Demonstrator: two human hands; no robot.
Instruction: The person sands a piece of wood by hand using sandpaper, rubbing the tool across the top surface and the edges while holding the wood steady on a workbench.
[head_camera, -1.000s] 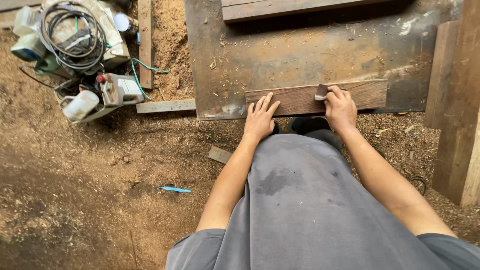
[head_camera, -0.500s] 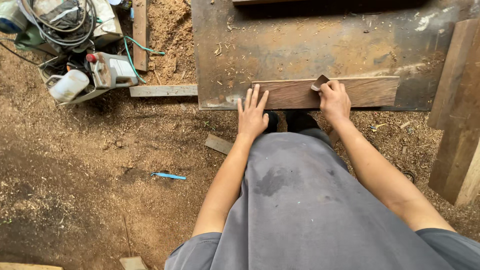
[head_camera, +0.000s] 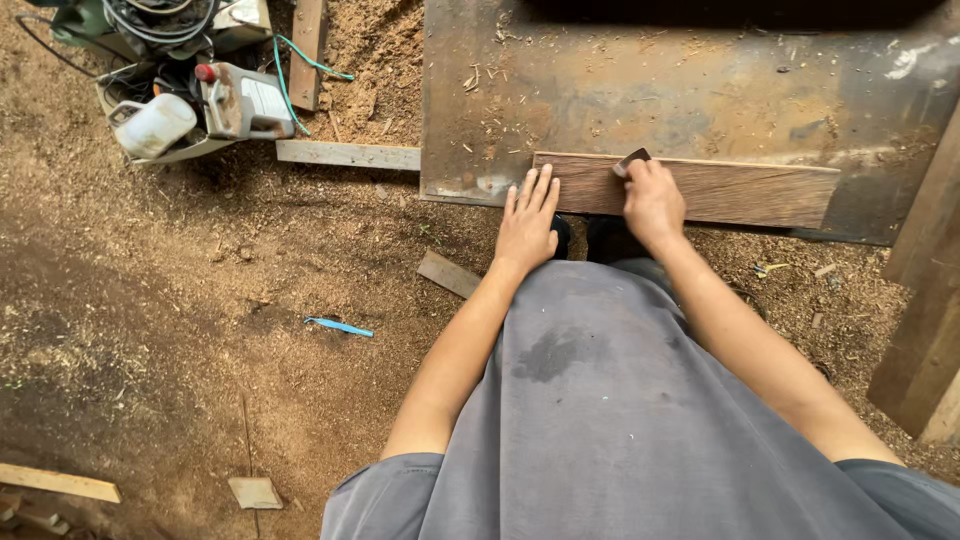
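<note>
A brown wooden board (head_camera: 740, 190) lies along the near edge of a rusty metal sheet (head_camera: 680, 90). My left hand (head_camera: 528, 222) presses flat, fingers together, on the board's left end. My right hand (head_camera: 652, 198) is closed around a small dark pad, likely sandpaper (head_camera: 632, 160), and holds it against the board's far edge. My grey-clothed lap fills the lower right, with my dark shoes just under the board.
Sawdust covers the ground. A power tool with a coiled cable (head_camera: 180, 60), a white jug (head_camera: 155, 125) and a grey wooden strip (head_camera: 345, 155) sit at upper left. Wood offcuts (head_camera: 448, 274), a blue scrap (head_camera: 340, 326) and planks (head_camera: 925, 320) at right lie around.
My right hand has slid the dark pad along the board's far edge. My left hand stays flat on the left end. The view shifted.
</note>
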